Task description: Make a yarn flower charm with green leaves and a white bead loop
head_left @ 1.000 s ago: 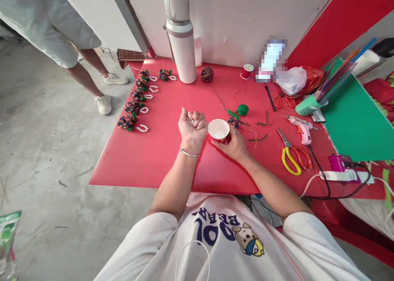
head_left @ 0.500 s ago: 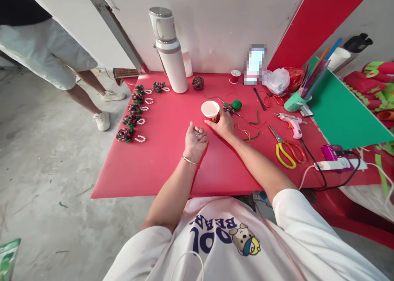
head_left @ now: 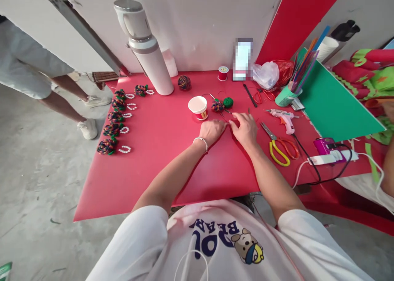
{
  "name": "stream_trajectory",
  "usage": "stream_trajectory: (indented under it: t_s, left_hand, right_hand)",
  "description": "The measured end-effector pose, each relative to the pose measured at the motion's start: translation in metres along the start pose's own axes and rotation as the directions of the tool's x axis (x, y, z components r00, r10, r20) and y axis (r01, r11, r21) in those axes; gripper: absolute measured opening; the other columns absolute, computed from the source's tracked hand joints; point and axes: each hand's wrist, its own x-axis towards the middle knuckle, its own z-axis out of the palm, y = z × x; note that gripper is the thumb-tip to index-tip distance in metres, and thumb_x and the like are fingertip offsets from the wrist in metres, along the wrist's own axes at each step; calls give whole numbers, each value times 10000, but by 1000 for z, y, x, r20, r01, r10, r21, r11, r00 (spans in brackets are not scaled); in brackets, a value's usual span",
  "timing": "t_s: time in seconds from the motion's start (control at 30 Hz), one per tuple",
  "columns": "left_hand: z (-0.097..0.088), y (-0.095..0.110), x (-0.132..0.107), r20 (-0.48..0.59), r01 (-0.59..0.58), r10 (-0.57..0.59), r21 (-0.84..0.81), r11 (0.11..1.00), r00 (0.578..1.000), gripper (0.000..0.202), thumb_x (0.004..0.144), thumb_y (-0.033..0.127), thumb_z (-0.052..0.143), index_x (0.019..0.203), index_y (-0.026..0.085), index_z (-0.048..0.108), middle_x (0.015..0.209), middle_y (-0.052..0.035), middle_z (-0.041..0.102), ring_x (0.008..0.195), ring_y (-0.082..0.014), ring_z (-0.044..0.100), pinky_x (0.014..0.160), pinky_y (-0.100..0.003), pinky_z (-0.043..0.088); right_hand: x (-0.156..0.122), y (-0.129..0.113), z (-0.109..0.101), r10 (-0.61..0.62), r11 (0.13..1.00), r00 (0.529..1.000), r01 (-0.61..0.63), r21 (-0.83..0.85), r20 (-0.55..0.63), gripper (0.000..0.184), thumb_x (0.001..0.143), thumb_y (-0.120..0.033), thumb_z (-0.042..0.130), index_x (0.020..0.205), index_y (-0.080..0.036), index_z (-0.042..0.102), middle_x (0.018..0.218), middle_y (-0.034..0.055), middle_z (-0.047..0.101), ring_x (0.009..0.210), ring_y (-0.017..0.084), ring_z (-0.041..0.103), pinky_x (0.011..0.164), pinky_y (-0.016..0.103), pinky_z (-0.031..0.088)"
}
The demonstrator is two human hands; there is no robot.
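Note:
My left hand (head_left: 212, 132) is palm down over the table, fingers curled closed and pointing right; what it holds is hidden under it. Close to its fingertips is my right hand (head_left: 245, 129), thumb and forefinger apart, reaching toward a thin thread on the table. Just beyond the hands lie a multicoloured yarn flower (head_left: 217, 105) and a green yarn ball (head_left: 227, 102), with a thin metal hook or needle beside them. A paper cup (head_left: 198, 107) stands upright beyond my left hand, touched by neither hand.
Yarn flowers (head_left: 107, 146) with white bead loops (head_left: 124, 149) line the left edge. A tall thermos (head_left: 154, 63), yarn ball (head_left: 184, 83), thread spool (head_left: 223, 73) and phone (head_left: 243, 61) stand behind. Scissors (head_left: 279, 151), glue gun (head_left: 286, 120) and power strip (head_left: 326, 158) are right.
My right hand has let go of the cup, which now stands on the table. My left hand, palm up with small beads before, has turned palm down and moved right toward my right hand.

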Motion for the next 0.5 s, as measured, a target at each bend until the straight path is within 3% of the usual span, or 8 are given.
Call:
stream_trajectory:
  t_s: [0.07, 0.17, 0.33, 0.4, 0.5]
  left_hand:
    - [4, 1, 15, 0, -8, 8, 53, 999, 1000, 432, 1134, 354, 439, 1089, 102, 787, 1075, -240, 774, 925, -312, 734, 696, -358, 399]
    - [7, 3, 27, -5, -12, 13, 122, 992, 1000, 397, 1129, 268, 418, 1157, 93, 774, 1113, -238, 752, 985, -327, 731, 704, -367, 409]
    - [5, 6, 27, -30, -59, 66, 187, 981, 997, 370, 1112, 184, 405, 1142, 116, 767, 1234, -230, 703, 1126, -325, 679, 725, -365, 440]
    - [6, 5, 26, -32, -68, 75, 177, 982, 997, 373, 1117, 196, 400, 1123, 116, 765, 1231, -231, 700, 1148, -332, 666, 744, -374, 457]
    - [10, 2, 28, -48, -58, 60, 51, 997, 997, 322, 1105, 192, 444, 1082, 127, 759, 1228, -218, 703, 1170, -333, 659, 813, -382, 491]
  right_hand:
    - [-1, 4, -6, 78, 993, 994, -71, -91, 76, 344, 1008, -417, 664, 1228, -194, 806, 1183, 175, 776, 1113, 357, 699, 931, 465, 576]
    - [1, -3, -12, 183, 968, 961, -140, -207, 208, 273, 1030, -392, 637, 1119, -207, 818, 1079, 146, 803, 996, 326, 745, 811, 403, 548]
    - [-4, -26, -17, 206, 952, 906, -98, -290, 369, 267, 1037, -344, 607, 1040, -196, 829, 970, 166, 827, 955, 351, 776, 773, 404, 528]
    - [-8, -31, -20, 180, 963, 919, -92, -253, 350, 268, 1032, -326, 597, 1077, -200, 829, 1012, 163, 830, 964, 351, 774, 789, 414, 545]
    - [-6, -38, -23, 80, 993, 981, -63, -95, 177, 367, 1054, -316, 549, 1334, -207, 759, 1198, 150, 807, 1071, 341, 758, 902, 443, 581]
